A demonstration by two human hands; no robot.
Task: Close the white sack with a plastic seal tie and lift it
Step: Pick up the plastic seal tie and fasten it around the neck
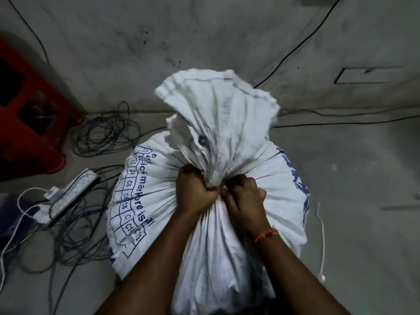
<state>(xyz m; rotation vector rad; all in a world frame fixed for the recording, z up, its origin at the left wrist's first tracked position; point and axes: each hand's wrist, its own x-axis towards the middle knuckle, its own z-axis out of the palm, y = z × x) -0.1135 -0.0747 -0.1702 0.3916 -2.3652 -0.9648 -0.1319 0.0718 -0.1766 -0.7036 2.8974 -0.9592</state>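
A full white woven sack (279,185) with blue printed letters and a grid on its left side stands on the grey floor in the middle of the view. Its mouth is gathered into a bunched neck, and the loose top fans upward above it. My left hand (195,192) is clenched around the neck from the left. My right hand (244,196) grips the same neck from the right, fingers pinched at the gather. A thin white strip, possibly a seal tie (322,242), lies on the floor to the right of the sack. No tie shows at the neck; my fingers hide that spot.
A red plastic crate (27,123) stands at the left. A white power strip (70,194) and a tangle of grey cables (104,133) lie on the floor left of the sack. Black cables (306,42) run along the grey wall and floor behind.
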